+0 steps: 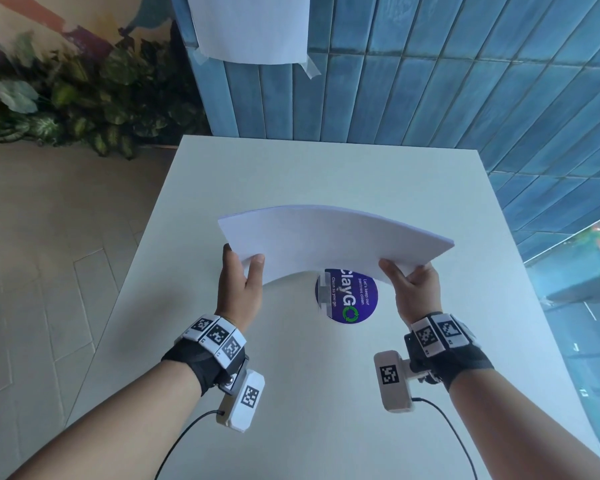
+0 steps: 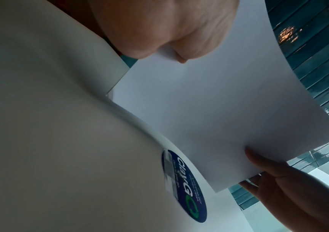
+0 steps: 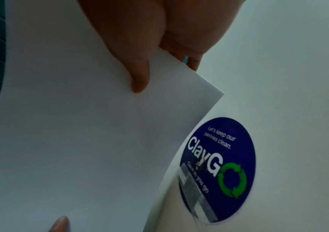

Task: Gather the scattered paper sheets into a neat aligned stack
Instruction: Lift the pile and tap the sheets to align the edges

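Note:
A stack of white paper sheets (image 1: 329, 242) hangs in the air above the middle of the white table (image 1: 291, 393), bowed upward across its width. My left hand (image 1: 245, 275) pinches its near left corner, thumb on top and fingers underneath. At the near right corner my right hand (image 1: 407, 278) pinches it the same way. The left wrist view looks along the stack (image 2: 215, 109) with my left thumb (image 2: 187, 40) at its top and my right hand (image 2: 274, 177) at its far end. My right thumb (image 3: 137, 66) presses on the stack (image 3: 76, 133) in the right wrist view.
A round blue "ClayGO" sticker (image 1: 349, 299) lies on the table under the stack's near edge. Behind the table is a blue tiled wall (image 1: 430, 81) with a taped-up white sheet (image 1: 250, 26). Leafy plants (image 1: 77, 105) fill the back left, and the floor (image 1: 49, 254) drops away left.

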